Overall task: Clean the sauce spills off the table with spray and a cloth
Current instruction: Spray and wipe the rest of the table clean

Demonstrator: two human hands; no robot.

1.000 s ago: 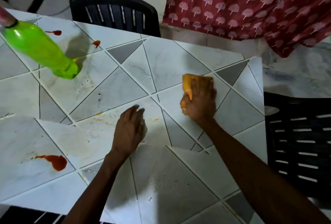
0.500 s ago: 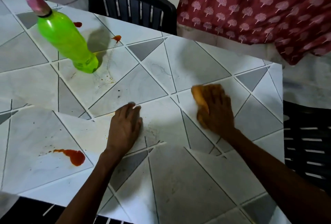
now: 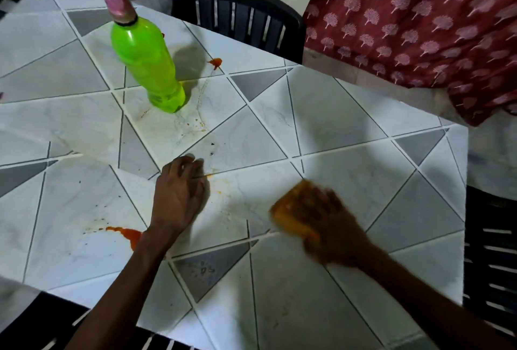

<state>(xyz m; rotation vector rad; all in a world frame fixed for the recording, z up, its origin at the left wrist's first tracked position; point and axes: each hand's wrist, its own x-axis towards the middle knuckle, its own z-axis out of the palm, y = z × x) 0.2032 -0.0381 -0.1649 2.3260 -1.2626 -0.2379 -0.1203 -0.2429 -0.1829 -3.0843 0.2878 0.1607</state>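
The right hand [image 3: 327, 226] clenches the cloth [image 3: 291, 207] flat on the desk [image 3: 363, 154]; soft and pliable, it seems best bunched under the palm. The left hand [image 3: 179, 195] rests open, empty.

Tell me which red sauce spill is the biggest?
The red sauce spill beside the left hand's wrist is biggest. The other spill, near the green spray bottle, is only a small dab.

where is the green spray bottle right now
In the head view the green spray bottle stands upright on the table's far left part, beyond the left hand, with a small red sauce spot to its right.
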